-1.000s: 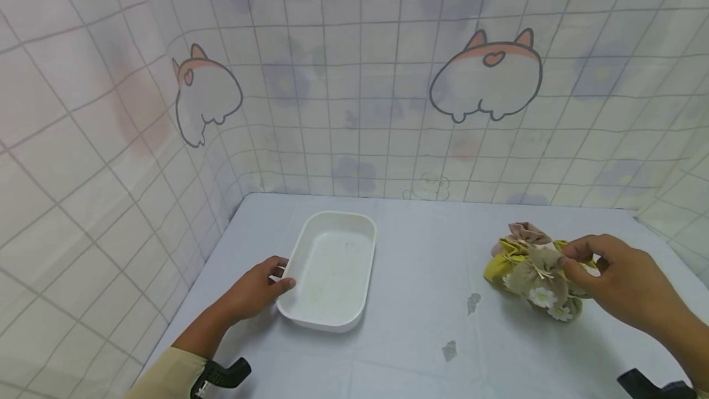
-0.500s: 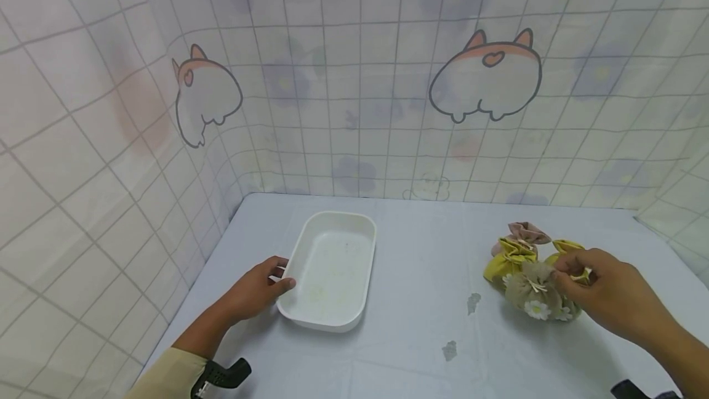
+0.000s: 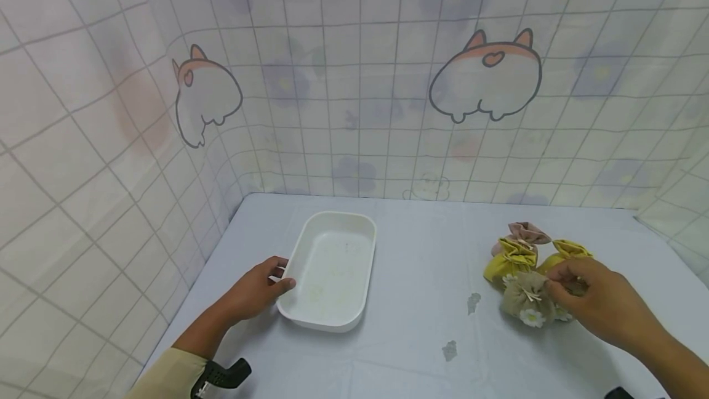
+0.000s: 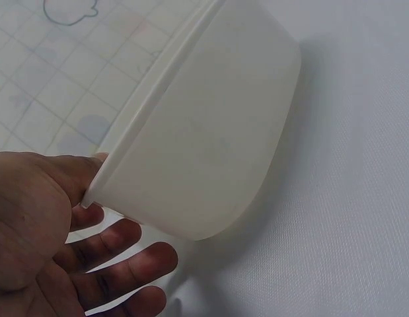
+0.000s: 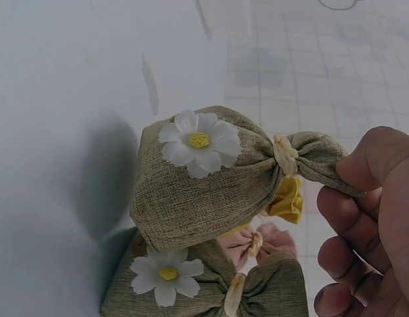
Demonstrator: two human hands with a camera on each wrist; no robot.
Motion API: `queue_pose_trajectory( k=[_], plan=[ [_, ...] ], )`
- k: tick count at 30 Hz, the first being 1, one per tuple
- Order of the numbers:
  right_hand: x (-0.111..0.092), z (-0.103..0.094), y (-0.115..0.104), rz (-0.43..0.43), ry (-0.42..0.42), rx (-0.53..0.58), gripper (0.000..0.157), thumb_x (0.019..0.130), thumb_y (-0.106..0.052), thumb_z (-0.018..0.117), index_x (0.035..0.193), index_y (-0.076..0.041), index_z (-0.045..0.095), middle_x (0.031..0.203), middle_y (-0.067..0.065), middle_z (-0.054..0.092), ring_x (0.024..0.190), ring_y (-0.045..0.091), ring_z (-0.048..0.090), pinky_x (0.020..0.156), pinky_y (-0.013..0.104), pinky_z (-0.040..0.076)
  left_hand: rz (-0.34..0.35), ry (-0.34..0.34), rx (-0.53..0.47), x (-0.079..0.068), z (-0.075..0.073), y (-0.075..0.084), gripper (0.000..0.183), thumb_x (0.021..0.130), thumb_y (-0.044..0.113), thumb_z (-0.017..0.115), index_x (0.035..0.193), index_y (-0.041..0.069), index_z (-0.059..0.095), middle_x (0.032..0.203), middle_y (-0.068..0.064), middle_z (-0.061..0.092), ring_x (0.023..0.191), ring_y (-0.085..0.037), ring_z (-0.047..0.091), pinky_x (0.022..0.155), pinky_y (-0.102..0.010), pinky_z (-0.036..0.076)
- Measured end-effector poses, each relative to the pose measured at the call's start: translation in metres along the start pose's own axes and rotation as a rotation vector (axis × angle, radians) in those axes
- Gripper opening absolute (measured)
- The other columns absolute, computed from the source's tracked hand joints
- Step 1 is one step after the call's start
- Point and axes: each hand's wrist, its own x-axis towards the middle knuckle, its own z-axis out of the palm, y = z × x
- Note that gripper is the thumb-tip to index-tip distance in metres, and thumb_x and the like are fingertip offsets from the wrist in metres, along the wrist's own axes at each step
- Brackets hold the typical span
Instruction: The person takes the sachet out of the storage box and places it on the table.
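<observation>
My left hand (image 3: 252, 291) pinches the left rim of a white rectangular plastic basin (image 3: 329, 276), thumb over the edge. Its other fingers spread loosely below the rim in the left wrist view. At the right, my right hand (image 3: 604, 303) pinches the gathered neck of a grey-green drawstring pouch (image 5: 191, 198) with a white cloth daisy. A second grey-green pouch (image 5: 164, 290) with a daisy sits beside it. Behind are yellow pouches (image 3: 509, 261) and a pink pouch (image 3: 526, 233), partly hidden. The held pouch looks raised slightly off the cloth.
A pale cloth covers the table (image 3: 410, 337). Two small grey patches (image 3: 473, 303) mark it between the basin and the pouches. A gridded curtain (image 3: 354, 79) with cartoon prints stands behind and to the left. Dark straps (image 3: 224, 375) sit at the wrists.
My right hand has moved left and slightly nearer with the grey-green pouch, uncovering more of the yellow pouch behind. The left hand and the basin have not moved.
</observation>
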Motion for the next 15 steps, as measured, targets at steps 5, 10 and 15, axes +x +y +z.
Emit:
queue_pose_trajectory(
  k=[5,10,15],
  plan=[
    [-0.0010,0.0012,0.0019,0.011,-0.061,-0.008,0.013,0.094,-0.026,0.076,0.098,-0.015,0.071,0.101,0.002,0.066,0.094,0.026,0.064,0.068,0.038,0.050,0.000,-0.001,0.001,-0.0003,-0.0002,-0.0001,0.051,0.097,0.030,0.073,0.141,0.011,0.055,0.128,-0.011,0.064,0.108,-0.026,0.066,0.081,-0.044,0.057],
    [-0.0025,0.0031,0.0042,0.008,-0.081,-0.011,0.011,0.094,-0.026,0.076,0.097,-0.016,0.071,0.099,0.001,0.066,0.092,0.026,0.064,0.068,0.041,0.050,0.005,-0.001,0.004,-0.0005,-0.0010,0.0006,0.052,0.098,0.029,0.072,0.142,0.010,0.054,0.128,-0.011,0.064,0.109,-0.027,0.066,0.082,-0.045,0.056],
    [-0.0053,0.0040,0.0076,-0.025,-0.028,-0.005,0.010,0.094,-0.024,0.077,0.098,-0.016,0.072,0.097,-0.002,0.068,0.092,0.027,0.067,0.068,0.037,0.052,0.004,-0.002,0.003,-0.0011,-0.0015,0.0021,0.052,0.098,0.029,0.072,0.142,0.009,0.054,0.128,-0.012,0.064,0.109,-0.027,0.065,0.082,-0.045,0.056]
  ],
)
